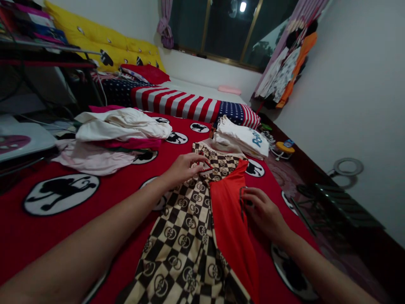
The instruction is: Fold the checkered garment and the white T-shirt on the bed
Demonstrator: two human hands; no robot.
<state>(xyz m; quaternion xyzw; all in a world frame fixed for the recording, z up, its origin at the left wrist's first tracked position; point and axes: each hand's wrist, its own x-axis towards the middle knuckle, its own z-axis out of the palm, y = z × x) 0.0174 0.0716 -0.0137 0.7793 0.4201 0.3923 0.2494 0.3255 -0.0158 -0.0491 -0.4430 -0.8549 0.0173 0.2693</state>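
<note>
Cloth on cloth, mostly matt

A thin, smooth checked garment with a plain orange panel is spread on the bed's matt red printed cover; soft, creased cotton is seen in the folded white pile by the far edge, and dull metal in the window frame.

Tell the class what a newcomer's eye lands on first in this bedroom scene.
First, the checkered black-and-cream garment with its orange panel, spread mid-bed on the red cartoon-print bedspread. The left hand pinches its upper edge and the right hand grips the orange side.
</note>
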